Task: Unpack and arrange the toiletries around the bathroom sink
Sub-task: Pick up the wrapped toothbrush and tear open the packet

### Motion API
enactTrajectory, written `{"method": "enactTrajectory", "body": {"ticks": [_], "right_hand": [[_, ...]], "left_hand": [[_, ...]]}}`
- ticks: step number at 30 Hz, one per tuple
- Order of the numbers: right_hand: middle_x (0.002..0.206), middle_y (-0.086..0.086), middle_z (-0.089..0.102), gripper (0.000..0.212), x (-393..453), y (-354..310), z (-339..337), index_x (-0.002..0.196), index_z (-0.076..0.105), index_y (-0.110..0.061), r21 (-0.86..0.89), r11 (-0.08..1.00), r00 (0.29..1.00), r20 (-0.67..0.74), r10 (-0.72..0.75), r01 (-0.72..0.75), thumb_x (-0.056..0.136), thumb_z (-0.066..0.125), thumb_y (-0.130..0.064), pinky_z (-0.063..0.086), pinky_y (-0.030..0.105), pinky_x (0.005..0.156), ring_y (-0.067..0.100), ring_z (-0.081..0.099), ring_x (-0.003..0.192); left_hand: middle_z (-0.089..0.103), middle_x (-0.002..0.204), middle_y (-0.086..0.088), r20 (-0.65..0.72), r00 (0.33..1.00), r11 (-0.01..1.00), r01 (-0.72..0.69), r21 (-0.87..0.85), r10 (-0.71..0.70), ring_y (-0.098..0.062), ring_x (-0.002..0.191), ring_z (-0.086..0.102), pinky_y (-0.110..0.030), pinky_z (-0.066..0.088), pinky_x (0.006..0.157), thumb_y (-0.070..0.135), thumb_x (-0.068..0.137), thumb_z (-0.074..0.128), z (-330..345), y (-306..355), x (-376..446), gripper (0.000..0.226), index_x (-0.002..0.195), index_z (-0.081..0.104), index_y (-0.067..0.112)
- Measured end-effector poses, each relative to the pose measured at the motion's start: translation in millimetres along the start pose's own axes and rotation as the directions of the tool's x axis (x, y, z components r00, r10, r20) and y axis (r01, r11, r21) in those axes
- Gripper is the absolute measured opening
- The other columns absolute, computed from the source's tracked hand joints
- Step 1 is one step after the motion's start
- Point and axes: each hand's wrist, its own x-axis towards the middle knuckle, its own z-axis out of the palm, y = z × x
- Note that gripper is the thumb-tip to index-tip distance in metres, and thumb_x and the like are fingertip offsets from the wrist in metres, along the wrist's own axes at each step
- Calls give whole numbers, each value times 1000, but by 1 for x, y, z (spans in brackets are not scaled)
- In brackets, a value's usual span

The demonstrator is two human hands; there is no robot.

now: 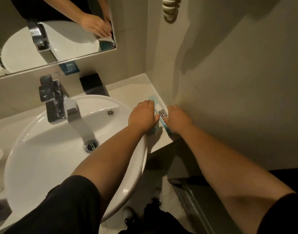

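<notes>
A flat white and teal toiletry packet [160,110] lies on the white counter [138,92] to the right of the sink, against the side wall. My left hand [143,114] rests on the packet's left side with its fingers curled down on it. On the packet's right side, next to the wall, my right hand [176,116] has its fingers curled onto the packet. Both hands cover much of it. The white round basin [43,149] sits to the left under my left forearm.
A chrome tap [60,102] stands behind the basin. A black box [92,85] sits on the counter at the back, and a small blue packet [69,67] leans under the mirror [52,31]. The counter's front edge drops to the floor on the right.
</notes>
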Motion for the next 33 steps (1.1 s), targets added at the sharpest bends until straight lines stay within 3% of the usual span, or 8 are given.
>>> {"method": "enactTrajectory", "body": {"ticks": [3, 7, 11, 14, 20, 23, 28, 33], "right_hand": [[98, 9, 60, 15, 12, -4, -1, 103, 56, -13, -42, 997, 996, 67, 63, -61, 90, 60, -17, 49, 33, 70, 24, 56, 78], [85, 10, 56, 12, 24, -6, 7, 100, 59, -8, -93, 990, 978, 174, 118, -103, 89, 58, -8, 46, 33, 64, 25, 54, 72], [98, 15, 62, 17, 34, -6, 21, 104, 60, -6, -87, 990, 970, 204, 130, -115, 90, 51, -5, 47, 36, 68, 34, 61, 87], [105, 16, 63, 20, 39, -7, 27, 107, 60, -6, -115, 986, 973, 185, 137, -116, 91, 50, -5, 51, 38, 73, 34, 63, 92], [109, 16, 60, 21, 43, -8, 35, 108, 60, -6, -144, 984, 988, 104, 118, -103, 91, 47, -4, 50, 40, 78, 34, 63, 96], [110, 17, 62, 22, 42, -8, 33, 107, 62, -5, -121, 987, 989, 96, 116, -104, 92, 45, -5, 49, 40, 78, 36, 63, 98], [110, 20, 65, 18, 48, -8, 28, 104, 63, -2, 24, 984, 979, 115, 171, -175, 92, 50, -7, 49, 38, 80, 38, 62, 101], [108, 19, 66, 16, 47, -9, 17, 100, 64, -5, 147, 968, 977, 103, 189, -203, 93, 56, -18, 47, 34, 76, 37, 61, 100]], "left_hand": [[61, 112, -15, 139, 979, 987, 155, -42, -148, -30, 99, 57, -35, 41, 75, 35, 93, 48, 12, 7, 20, 35, 115, 55, 9], [64, 101, -18, 282, 898, 916, 383, -119, -338, -31, 91, 59, -33, 40, 68, 23, 91, 51, 34, 10, 39, 16, 90, 57, 8], [66, 100, -17, 376, 826, 850, 503, -157, -420, -31, 94, 62, -31, 40, 68, 18, 87, 59, 51, 9, 55, 14, 90, 61, 4], [64, 87, -11, 417, 789, 813, 555, -173, -450, -27, 85, 63, -30, 41, 63, 20, 82, 67, 61, 4, 61, 20, 72, 52, 11], [49, 64, -1, 419, 751, 750, 627, -212, -510, -19, 65, 50, -27, 35, 53, 17, 83, 64, 70, -5, 67, 30, 61, 44, 12], [51, 65, -5, 416, 745, 719, 646, -255, -522, -20, 58, 47, -28, 33, 47, 13, 81, 63, 70, -4, 67, 21, 64, 50, 8], [62, 82, -16, 408, 748, 695, 652, -305, -523, -31, 81, 61, -29, 38, 60, 11, 83, 57, 69, -3, 63, 10, 76, 60, 4], [68, 97, -23, 396, 762, 667, 644, -375, -512, -36, 92, 64, -36, 49, 72, 8, 85, 51, 61, 0, 64, 23, 92, 69, -4]]}}
